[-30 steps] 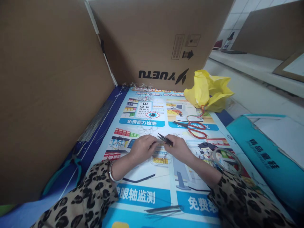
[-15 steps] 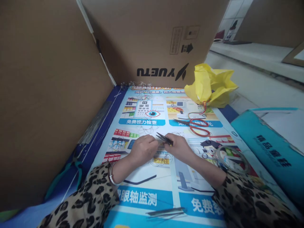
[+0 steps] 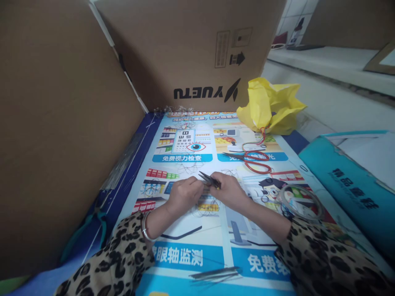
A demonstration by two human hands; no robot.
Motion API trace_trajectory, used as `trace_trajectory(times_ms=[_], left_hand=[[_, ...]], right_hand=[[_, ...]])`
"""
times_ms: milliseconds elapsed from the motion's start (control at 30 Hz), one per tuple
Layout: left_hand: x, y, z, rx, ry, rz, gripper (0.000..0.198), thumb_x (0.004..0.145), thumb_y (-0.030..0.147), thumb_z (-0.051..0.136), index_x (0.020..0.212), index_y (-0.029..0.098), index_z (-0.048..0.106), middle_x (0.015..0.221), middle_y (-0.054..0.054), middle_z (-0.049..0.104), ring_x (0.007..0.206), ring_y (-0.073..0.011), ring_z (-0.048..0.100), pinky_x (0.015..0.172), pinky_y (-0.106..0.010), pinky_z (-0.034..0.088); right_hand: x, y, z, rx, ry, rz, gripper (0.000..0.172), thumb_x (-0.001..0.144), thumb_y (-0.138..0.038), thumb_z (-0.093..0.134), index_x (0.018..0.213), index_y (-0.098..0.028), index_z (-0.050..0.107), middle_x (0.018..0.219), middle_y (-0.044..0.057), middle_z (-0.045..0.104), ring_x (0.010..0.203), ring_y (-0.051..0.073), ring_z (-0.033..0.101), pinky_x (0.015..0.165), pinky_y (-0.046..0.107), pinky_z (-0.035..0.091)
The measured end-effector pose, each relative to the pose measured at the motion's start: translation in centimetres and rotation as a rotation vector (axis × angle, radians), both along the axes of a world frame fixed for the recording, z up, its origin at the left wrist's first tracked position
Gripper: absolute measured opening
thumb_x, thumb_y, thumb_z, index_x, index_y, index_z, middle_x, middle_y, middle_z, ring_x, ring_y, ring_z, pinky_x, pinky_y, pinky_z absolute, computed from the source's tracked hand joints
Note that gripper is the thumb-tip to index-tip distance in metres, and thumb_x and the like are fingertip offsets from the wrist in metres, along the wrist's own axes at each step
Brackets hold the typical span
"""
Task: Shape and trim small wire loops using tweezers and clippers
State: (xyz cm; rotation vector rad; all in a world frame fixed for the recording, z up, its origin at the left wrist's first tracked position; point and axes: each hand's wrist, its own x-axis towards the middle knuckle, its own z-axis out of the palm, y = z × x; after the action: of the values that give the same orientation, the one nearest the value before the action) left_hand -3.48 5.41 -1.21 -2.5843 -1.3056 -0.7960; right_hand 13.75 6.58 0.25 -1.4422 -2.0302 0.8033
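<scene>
My right hand (image 3: 230,190) is closed around a pair of small dark pliers (image 3: 207,178), whose pointed jaws stick out to the left, slightly apart. Close beside it, my left hand (image 3: 186,194) has its fingers pinched together near the jaws. Fine wire (image 3: 205,209) shows in loops just below both hands, and the left fingers appear to hold part of it, though the grip itself is hidden. Red-handled scissors (image 3: 257,161) lie beyond my right hand. Short cut lengths of wire (image 3: 214,273) rest on the printed sheet (image 3: 212,230) nearer to me.
A yellow bag (image 3: 270,107) stands at the back right, a teal box (image 3: 348,181) at the right. A wire coil (image 3: 302,202) lies by my right forearm. Teal-handled pliers (image 3: 88,230) and wire strips (image 3: 121,164) are at the left, beside cardboard walls (image 3: 182,49).
The view has shifted slightly. Both hands stay close together in nearly the same place, and the pliers' jaws have turned a little.
</scene>
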Motion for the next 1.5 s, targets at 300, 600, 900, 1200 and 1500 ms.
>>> trace_trajectory(times_ms=[300, 600, 900, 1200, 1500], left_hand=[[0.1, 0.2, -0.4, -0.216, -0.157, -0.028, 0.019, 0.083, 0.021, 0.048, 0.067, 0.017, 0.059, 0.063, -0.001, 0.06, 0.06, -0.0105, 0.055, 0.056, -0.02, 0.038], [0.0, 0.4, 0.2, -0.378, -0.439, -0.081, 0.01, 0.08, 0.022, 0.055, 0.074, 0.019, 0.062, 0.069, -0.001, 0.063, 0.066, -0.0116, 0.057, 0.062, -0.024, 0.044], [-0.4, 1.2, 0.4, -0.528, -0.637, -0.075, 0.01, 0.082, 0.024, 0.051, 0.078, 0.017, 0.058, 0.082, -0.003, 0.063, 0.08, -0.0136, 0.057, 0.074, -0.027, 0.045], [-0.3, 1.0, 0.2, -0.595, -0.645, 0.044, 0.014, 0.084, 0.028, 0.046, 0.075, 0.019, 0.052, 0.062, 0.004, 0.052, 0.058, -0.0089, 0.047, 0.057, -0.02, 0.038], [-0.2, 1.0, 0.6, -0.594, -0.67, 0.072, 0.015, 0.084, 0.028, 0.045, 0.074, 0.019, 0.051, 0.066, 0.004, 0.055, 0.062, -0.0085, 0.051, 0.059, -0.02, 0.039]], right_hand=[[0.1, 0.0, 0.2, -0.006, 0.049, -0.04, 0.01, 0.064, -0.017, 0.046, 0.069, -0.021, 0.054, 0.06, -0.004, 0.054, 0.058, 0.011, 0.049, 0.054, 0.022, 0.03], [0.2, 0.3, -0.4, 0.011, 0.046, -0.008, 0.004, 0.067, -0.023, 0.048, 0.064, -0.02, 0.048, 0.057, -0.005, 0.048, 0.056, 0.01, 0.045, 0.051, 0.021, 0.027], [0.4, 0.4, -0.6, 0.007, 0.065, 0.028, 0.016, 0.073, -0.03, 0.048, 0.061, -0.02, 0.044, 0.053, -0.006, 0.04, 0.052, 0.009, 0.039, 0.048, 0.021, 0.025], [1.2, 0.4, 0.1, 0.063, 0.03, 0.084, 0.015, 0.079, -0.03, 0.049, 0.081, -0.021, 0.061, 0.069, -0.002, 0.057, 0.065, 0.012, 0.05, 0.058, 0.023, 0.036], [3.0, 0.1, 2.6, 0.395, -0.656, 0.146, 0.023, 0.084, -0.032, 0.046, 0.097, -0.022, 0.063, 0.083, 0.008, 0.064, 0.08, 0.022, 0.053, 0.072, 0.033, 0.031]])
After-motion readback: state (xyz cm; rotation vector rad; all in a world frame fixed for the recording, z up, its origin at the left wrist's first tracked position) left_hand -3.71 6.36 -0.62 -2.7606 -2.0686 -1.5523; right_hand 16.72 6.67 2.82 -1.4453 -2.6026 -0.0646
